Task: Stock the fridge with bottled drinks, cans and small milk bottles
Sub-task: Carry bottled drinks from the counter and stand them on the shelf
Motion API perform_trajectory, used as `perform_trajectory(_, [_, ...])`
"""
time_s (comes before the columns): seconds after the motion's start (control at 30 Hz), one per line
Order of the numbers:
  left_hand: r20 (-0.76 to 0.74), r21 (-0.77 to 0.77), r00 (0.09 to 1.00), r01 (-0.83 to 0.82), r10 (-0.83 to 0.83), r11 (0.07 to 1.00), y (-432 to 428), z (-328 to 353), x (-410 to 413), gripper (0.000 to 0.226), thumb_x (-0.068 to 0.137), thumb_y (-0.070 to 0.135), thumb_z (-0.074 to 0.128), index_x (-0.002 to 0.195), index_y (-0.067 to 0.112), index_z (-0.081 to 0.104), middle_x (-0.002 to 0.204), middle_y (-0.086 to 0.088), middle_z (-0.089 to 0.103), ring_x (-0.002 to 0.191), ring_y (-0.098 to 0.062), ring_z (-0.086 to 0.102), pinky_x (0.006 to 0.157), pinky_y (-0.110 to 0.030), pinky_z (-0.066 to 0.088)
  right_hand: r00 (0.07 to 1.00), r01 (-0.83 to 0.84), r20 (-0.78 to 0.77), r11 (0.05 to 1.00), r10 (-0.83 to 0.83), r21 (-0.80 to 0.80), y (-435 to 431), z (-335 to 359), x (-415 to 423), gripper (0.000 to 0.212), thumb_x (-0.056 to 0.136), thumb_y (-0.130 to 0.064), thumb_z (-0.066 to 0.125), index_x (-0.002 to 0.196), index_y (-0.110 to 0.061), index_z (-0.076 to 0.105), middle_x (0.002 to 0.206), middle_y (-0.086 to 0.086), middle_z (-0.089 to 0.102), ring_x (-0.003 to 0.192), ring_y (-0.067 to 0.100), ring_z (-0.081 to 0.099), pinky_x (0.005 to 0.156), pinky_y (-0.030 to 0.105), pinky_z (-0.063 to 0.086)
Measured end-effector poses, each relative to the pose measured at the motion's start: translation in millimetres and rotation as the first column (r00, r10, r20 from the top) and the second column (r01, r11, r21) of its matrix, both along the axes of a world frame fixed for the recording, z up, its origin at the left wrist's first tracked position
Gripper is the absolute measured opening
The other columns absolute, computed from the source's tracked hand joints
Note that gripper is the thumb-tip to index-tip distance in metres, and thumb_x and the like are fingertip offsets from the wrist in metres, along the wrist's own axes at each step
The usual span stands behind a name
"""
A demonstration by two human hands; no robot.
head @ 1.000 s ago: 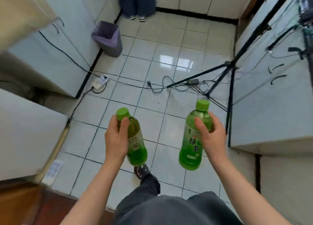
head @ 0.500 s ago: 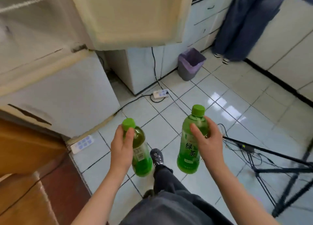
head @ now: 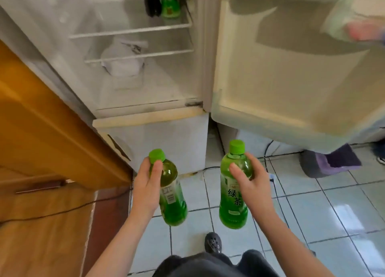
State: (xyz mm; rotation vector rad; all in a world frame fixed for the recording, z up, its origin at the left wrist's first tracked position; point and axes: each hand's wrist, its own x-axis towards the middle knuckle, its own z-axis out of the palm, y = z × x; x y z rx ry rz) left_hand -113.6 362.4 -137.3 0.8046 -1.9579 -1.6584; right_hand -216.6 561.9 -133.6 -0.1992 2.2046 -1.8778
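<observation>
while the left hand [head: 145, 185] grasps one green bottle [head: 174, 205] and the right hand [head: 253, 185] grasps a second green bottle [head: 233, 203], low in the frame, both are not yet stocked; beyond, the open fridge [head: 150, 115] shows a shelved bottle [head: 169, 2] at top centre, so much seems left.

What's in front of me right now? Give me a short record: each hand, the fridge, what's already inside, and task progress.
left hand: grips the left bottle, green tea, near its neck
right hand: grips the right bottle, green tea, at its shoulder
fridge door: open, swung right
upper shelf: a green bottle beside a dark bottle
lower shelf: white bag
progress: both held bottles not yet inside
</observation>
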Motion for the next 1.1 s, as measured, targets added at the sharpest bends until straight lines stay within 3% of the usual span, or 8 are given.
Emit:
perform_trajectory(0.07, [-0.019, -0.006, 0.999, -0.037, 0.037, 0.999, -17.5, 6.0, -9.8, 0.016, 0.098, 0.028, 0.04, 0.097, 0.031, 0.057, 0.086, 0.009, 0.06, 0.076, 0.008, 0.057, 0.068, -0.007, 0.044, 0.997, -0.076, -0.011, 0.997, 0.076, 0.0, -26.2, 7.1, -22.0, 0.045, 0.068, -0.046, 0.066, 0.112, -0.037, 0.059, 0.1, -0.009, 0.068, 0.09, 0.009, 0.066, 0.081, 0.035, 0.054])
perform_trajectory(0.23, [-0.084, -0.019, 0.993, -0.087, 0.085, 0.996, -71.3, 22.6, -32.1, 0.019, 0.095, 0.041, 0.044, 0.1, 0.029, 0.058, 0.081, 0.013, 0.062, 0.076, 0.005, 0.058, 0.069, -0.006, 0.043, 0.988, -0.15, -0.044, 0.988, 0.15, -0.019, -95.9, 22.7, -64.3, 0.034, 0.068, -0.045, 0.065, 0.102, -0.044, 0.059, 0.096, -0.01, 0.068, 0.088, 0.007, 0.066, 0.076, 0.031, 0.053])
perform_trajectory(0.47, [-0.138, -0.047, 0.99, 0.031, -0.038, 0.998, -179.1, 42.7, -80.6, 0.022, 0.088, 0.04, 0.043, 0.099, 0.028, 0.058, 0.082, 0.016, 0.066, 0.078, 0.001, 0.06, 0.071, -0.01, 0.046, 0.989, -0.118, -0.104, 0.987, 0.107, -0.11, -203.6, 50.2, -107.5, 0.042, 0.058, -0.052, 0.066, 0.099, -0.043, 0.061, 0.099, -0.008, 0.068, 0.093, 0.012, 0.066, 0.076, 0.03, 0.053])
perform_trajectory(0.6, [-0.203, -0.096, 0.968, 0.129, -0.146, 0.987, -246.6, 79.8, -116.1, 0.037, 0.08, 0.055, 0.046, 0.1, 0.026, 0.059, 0.09, 0.007, 0.067, 0.081, -0.002, 0.063, 0.072, -0.01, 0.046, 0.978, -0.095, -0.2, 0.984, 0.063, -0.153, -266.7, 78.5, -132.1, 0.044, 0.057, -0.053, 0.064, 0.099, -0.038, 0.061, 0.089, -0.017, 0.069, 0.082, 0.001, 0.066, 0.064, 0.013, 0.051])
perform_trajectory(0.67, [-0.247, -0.129, 0.95, 0.162, -0.19, 0.978, -277.9, 100.2, -134.0, 0.041, 0.078, 0.058, 0.044, 0.1, 0.027, 0.06, 0.092, 0.005, 0.067, 0.084, -0.004, 0.064, 0.072, -0.01, 0.047, 0.966, -0.09, -0.255, 0.978, 0.041, -0.186, -295.3, 94.4, -144.9, 0.052, 0.059, -0.05, 0.063, 0.106, -0.027, 0.062, 0.086, -0.011, 0.07, 0.079, 0.002, 0.066, 0.064, 0.012, 0.05])
perform_trajectory(0.73, [-0.279, -0.156, 0.936, 0.176, -0.215, 0.972, -304.8, 121.0, -152.8, 0.038, 0.076, 0.06, 0.045, 0.098, 0.033, 0.063, 0.09, 0.006, 0.068, 0.083, -0.004, 0.064, 0.072, -0.012, 0.047, 0.948, -0.081, -0.319, 0.974, 0.01, -0.211, -321.3, 112.1, -157.2, 0.06, 0.061, -0.049, 0.062, 0.11, -0.014, 0.062, 0.086, -0.006, 0.068, 0.078, 0.005, 0.064, 0.066, 0.013, 0.049])
perform_trajectory(0.83, [-0.376, -0.173, 0.892, 0.196, -0.249, 0.965, -335.5, 150.8, -184.9, 0.021, 0.079, 0.055, 0.048, 0.092, 0.051, 0.064, 0.086, 0.016, 0.068, 0.079, 0.003, 0.063, 0.068, -0.008, 0.046, 0.928, -0.067, -0.371, 0.964, -0.035, -0.257, -354.6, 140.4, -177.2, 0.048, 0.063, -0.047, 0.062, 0.105, -0.024, 0.062, 0.09, -0.005, 0.067, 0.082, 0.007, 0.064, 0.072, 0.017, 0.05])
perform_trajectory(1.1, [-0.57, -0.199, 0.797, 0.099, -0.198, 0.975, -382.3, 204.9, -264.4, 0.017, 0.083, 0.051, 0.05, 0.087, 0.046, 0.066, 0.084, 0.022, 0.067, 0.078, 0.005, 0.062, 0.069, -0.009, 0.046, 0.826, -0.085, -0.553, 0.945, -0.111, -0.316, -422.6, 199.3, -243.2, 0.044, 0.072, -0.043, 0.061, 0.11, -0.021, 0.058, 0.095, -0.01, 0.066, 0.086, 0.0, 0.063, 0.076, 0.015, 0.047])
